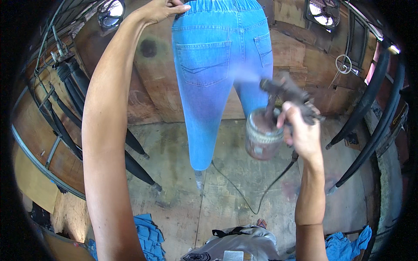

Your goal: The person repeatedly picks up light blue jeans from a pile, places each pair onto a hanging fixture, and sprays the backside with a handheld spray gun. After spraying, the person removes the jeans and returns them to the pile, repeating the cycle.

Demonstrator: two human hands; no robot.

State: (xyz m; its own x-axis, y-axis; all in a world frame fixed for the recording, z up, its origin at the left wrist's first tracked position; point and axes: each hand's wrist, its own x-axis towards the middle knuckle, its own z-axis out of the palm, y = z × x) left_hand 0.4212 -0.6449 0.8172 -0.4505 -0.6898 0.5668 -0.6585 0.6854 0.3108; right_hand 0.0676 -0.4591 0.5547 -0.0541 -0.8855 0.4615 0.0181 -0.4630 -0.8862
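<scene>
Blue jeans (204, 65) were below the left grip (164, 10), which pinched them at the top. The right grip (300, 130) held a dark spray gun (289, 92), its jar (263, 141) just left.

1 downward fisheye head view

Floor (174, 195): grey, stained, with one thin dark seam.
Blue cloth pile (148, 235): lies at lower left, in layers.
Crumpled blue cloth (347, 246): lies at lower right.
Foot (261, 223): rests near lower middle.
</scene>
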